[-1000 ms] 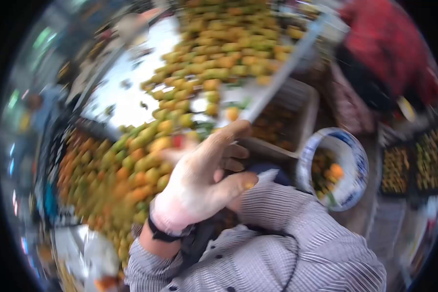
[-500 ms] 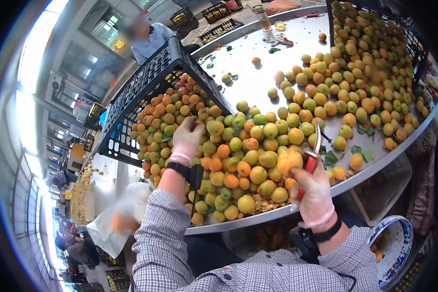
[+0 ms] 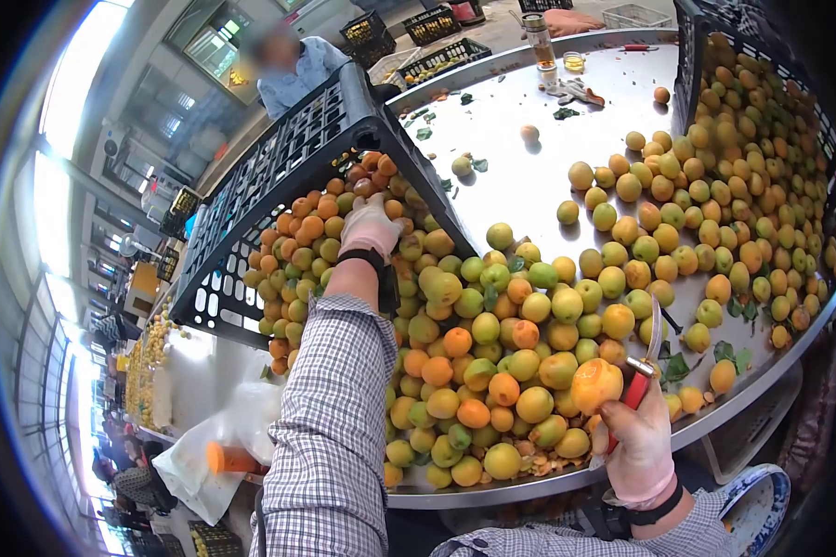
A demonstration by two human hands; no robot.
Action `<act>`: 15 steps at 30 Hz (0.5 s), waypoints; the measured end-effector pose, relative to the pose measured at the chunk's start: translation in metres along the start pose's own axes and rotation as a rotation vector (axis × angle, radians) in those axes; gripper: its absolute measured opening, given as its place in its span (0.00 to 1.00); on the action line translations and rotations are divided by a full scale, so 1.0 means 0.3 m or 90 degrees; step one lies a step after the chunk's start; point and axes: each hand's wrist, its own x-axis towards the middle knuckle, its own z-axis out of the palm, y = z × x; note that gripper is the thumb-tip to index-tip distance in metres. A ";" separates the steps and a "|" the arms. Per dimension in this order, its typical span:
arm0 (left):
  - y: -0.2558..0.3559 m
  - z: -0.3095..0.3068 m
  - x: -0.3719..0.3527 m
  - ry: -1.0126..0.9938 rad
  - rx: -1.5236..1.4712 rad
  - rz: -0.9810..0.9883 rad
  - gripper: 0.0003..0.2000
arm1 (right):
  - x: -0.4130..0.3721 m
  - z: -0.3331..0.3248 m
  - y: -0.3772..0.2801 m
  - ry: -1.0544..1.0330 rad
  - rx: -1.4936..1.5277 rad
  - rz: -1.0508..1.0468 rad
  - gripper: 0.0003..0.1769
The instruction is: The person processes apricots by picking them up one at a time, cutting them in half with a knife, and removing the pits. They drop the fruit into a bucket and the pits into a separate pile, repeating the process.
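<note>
My left hand [image 3: 372,227], in a thin pale glove, reaches into the apricots [image 3: 320,209] at the mouth of a tipped black crate [image 3: 288,153]. Its fingertips are among the fruit, partly hidden, and I cannot tell whether they grip one. Near the table's front edge, my gloved right hand [image 3: 643,441] is closed around a knife [image 3: 637,382] with a red handle and a curved blade pointing away from me. The same hand holds an orange apricot [image 3: 596,385] with a cut, lighter surface against the handle. A heap of green, yellow and orange apricots [image 3: 492,353] lies between my hands.
Another black crate [image 3: 692,65] spills apricots at the right. On the metal table [image 3: 497,116] stand a glass bottle [image 3: 539,42] and a small cup [image 3: 574,62], with loose leaves about. A person [image 3: 297,70] is behind the left crate. A white plastic bag [image 3: 209,464] hangs at left.
My left hand has reached farther into the fruit at the tipped crate. My right hand keeps the knife and apricot. The whole view has shifted, so the table appears lower and farther right.
</note>
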 end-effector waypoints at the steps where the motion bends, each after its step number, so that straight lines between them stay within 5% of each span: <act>1: -0.005 0.004 0.016 -0.001 -0.001 -0.002 0.34 | 0.004 0.004 -0.002 0.007 0.000 0.005 0.28; 7: -0.084 0.034 0.056 -0.023 -0.034 0.039 0.27 | 0.013 0.007 0.005 0.010 -0.002 0.008 0.28; 15: -0.159 0.089 -0.082 0.173 -0.213 0.214 0.26 | -0.016 -0.007 -0.006 -0.008 -0.009 0.014 0.28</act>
